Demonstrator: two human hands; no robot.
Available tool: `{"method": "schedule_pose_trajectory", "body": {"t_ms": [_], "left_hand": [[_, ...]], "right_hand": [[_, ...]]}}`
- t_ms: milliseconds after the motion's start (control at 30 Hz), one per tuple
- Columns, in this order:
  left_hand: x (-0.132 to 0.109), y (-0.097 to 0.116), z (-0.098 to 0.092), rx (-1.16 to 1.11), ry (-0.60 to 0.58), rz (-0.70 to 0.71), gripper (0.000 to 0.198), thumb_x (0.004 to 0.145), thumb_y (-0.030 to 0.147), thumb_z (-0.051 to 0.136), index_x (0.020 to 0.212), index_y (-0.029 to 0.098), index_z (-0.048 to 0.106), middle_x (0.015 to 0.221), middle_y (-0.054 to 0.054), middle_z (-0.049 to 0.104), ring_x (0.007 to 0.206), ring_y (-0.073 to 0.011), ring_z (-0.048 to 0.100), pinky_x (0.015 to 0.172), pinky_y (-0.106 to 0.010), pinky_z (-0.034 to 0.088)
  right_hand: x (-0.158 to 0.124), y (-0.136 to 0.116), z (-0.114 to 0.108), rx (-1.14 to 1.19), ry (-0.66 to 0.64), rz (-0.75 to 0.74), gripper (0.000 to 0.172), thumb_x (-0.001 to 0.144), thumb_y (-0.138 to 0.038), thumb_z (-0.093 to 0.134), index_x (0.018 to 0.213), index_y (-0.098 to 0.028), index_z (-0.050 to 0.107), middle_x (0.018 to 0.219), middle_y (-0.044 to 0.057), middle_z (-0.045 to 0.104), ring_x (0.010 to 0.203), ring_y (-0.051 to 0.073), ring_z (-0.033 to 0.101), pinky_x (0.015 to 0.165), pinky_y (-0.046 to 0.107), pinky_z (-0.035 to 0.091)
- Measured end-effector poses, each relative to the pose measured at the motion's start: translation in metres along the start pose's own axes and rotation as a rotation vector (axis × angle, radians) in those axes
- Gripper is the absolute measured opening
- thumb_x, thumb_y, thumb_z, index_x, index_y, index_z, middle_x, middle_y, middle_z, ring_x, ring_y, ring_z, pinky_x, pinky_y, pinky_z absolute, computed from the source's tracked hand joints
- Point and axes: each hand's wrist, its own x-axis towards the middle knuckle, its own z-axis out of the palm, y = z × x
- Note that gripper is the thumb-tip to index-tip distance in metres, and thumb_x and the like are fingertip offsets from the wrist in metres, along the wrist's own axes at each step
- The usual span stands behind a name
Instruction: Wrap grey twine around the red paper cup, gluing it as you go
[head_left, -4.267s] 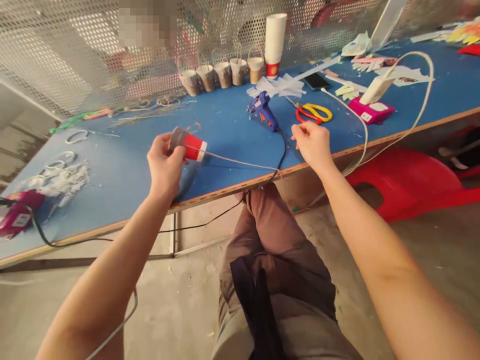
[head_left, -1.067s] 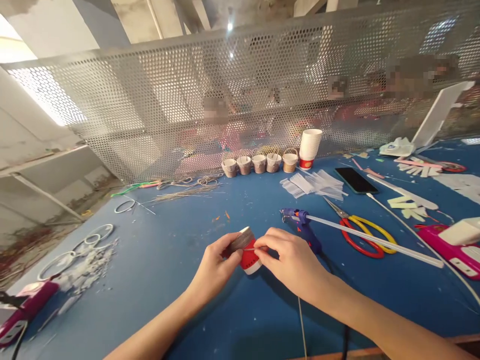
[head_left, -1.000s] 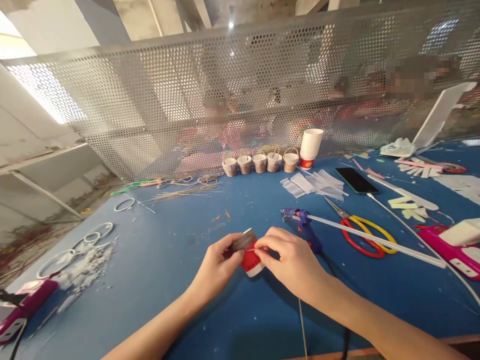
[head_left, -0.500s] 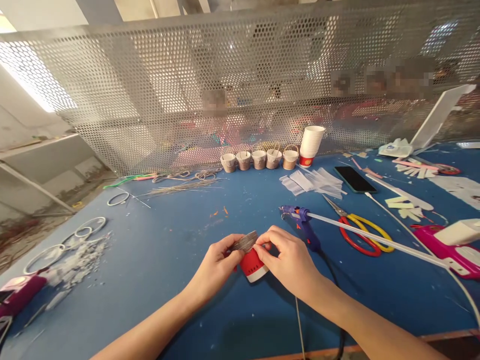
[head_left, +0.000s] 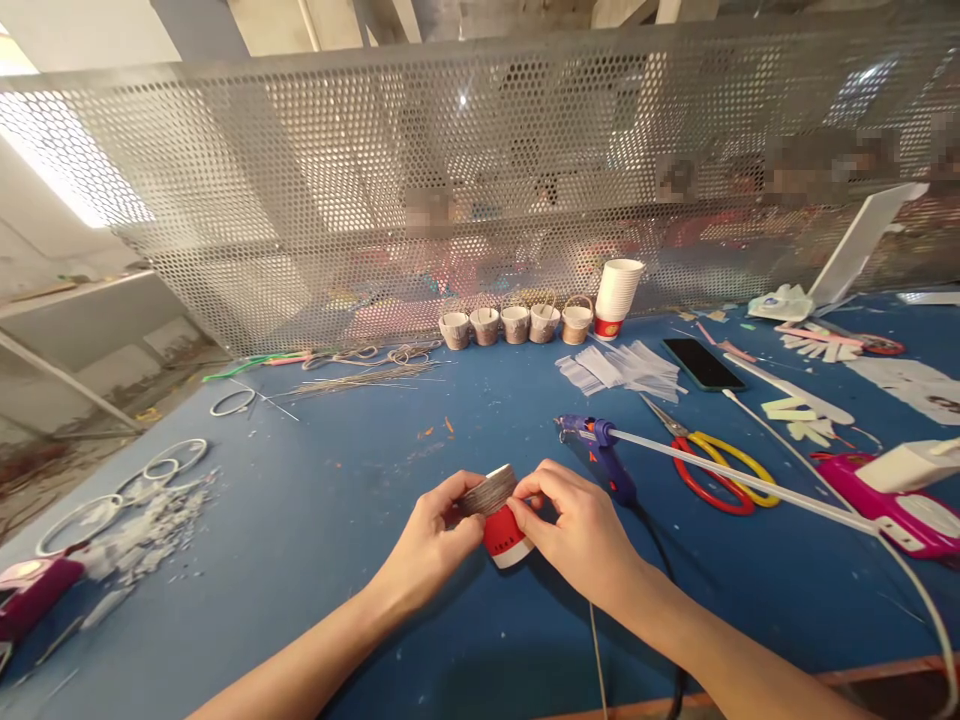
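Observation:
A small red paper cup, partly wrapped in grey-brown twine, is held over the blue table near its front edge. My left hand grips the wrapped upper end from the left. My right hand pinches the twine against the cup from the right. A loose length of twine trails from under my right wrist toward the table's front edge.
A blue glue gun with a long glue stick lies just right of my hands, beside red-and-yellow scissors. Several small wrapped cups, a cup stack and a phone sit farther back. Pink devices lie at both sides.
Since a second ago the cup has turned a little in my hands and my right fingers have shifted along the twine. Four seconds ago my hands were apart, stretching the twine.

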Motion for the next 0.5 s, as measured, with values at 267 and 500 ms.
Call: {"method": "schedule_pose_trajectory", "body": {"t_ms": [267,500], "left_hand": [[0.0016,-0.0043,0.0029,0.072,0.031,0.052,0.008,0.072,0.023,0.052,0.074,0.016,0.057,0.065,0.004,0.051,0.061,-0.0112,0.043,0.057,-0.022,0.036],[-0.0002,-0.0063,0.0031,0.147,0.052,0.067,0.007,0.072,0.022,0.049,0.069,0.016,0.052,0.061,0.004,0.045,0.059,-0.0107,0.039,0.055,-0.022,0.033]], "right_hand": [[-0.0031,0.0002,0.0018,0.027,0.007,-0.033,0.013,0.081,-0.014,0.054,0.071,-0.021,0.055,0.068,0.0,0.057,0.064,0.015,0.055,0.055,0.024,0.042],[-0.0053,0.0005,0.0035,0.023,0.03,-0.094,0.013,0.083,-0.014,0.051,0.073,-0.021,0.055,0.069,0.001,0.058,0.065,0.015,0.055,0.058,0.024,0.043]]}}
